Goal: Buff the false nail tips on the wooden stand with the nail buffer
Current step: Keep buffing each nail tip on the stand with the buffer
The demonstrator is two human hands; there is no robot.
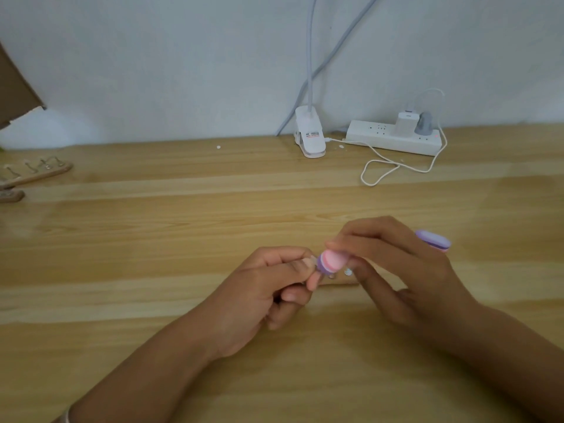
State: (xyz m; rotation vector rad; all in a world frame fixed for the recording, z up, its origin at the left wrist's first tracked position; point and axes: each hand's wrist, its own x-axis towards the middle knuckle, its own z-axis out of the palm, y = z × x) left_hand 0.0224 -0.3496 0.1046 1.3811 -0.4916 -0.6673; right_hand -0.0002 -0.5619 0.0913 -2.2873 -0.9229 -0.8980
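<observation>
Nearest, at the lower left edge, a pale bracelet (65,419) circles the left wrist, and both bare forearms reach up over the wooden surface (152,300). The left hand (268,291) is curled in, its thumb and forefinger pinching what looks to be the end of the stand (343,282), of which only a thin pale strip shows on the surface between the two hands. The right hand (399,270) grips the buffer (332,261) with bent fingers laid over its top. The buffer's pink and purple end pokes out toward the left hand's fingertips and sits just above the stand, while its other, purple end sticks out beyond the right hand's knuckles. Whether the buffer touches a nail tip cannot be told. A small glinting bit (348,272) sits under the right forefinger, too blurred to name. Well off to the left of the left hand lie two more wooden racks (39,172) with wire clips. Beyond the hands a white cable (381,166) loops across the surface. Farther back, against the wall (152,71), stand a white clip lamp (309,135) and, beyond the right hand, a power strip (393,137) with plugs in it. Brown cardboard (15,87) leans in at the far left.
</observation>
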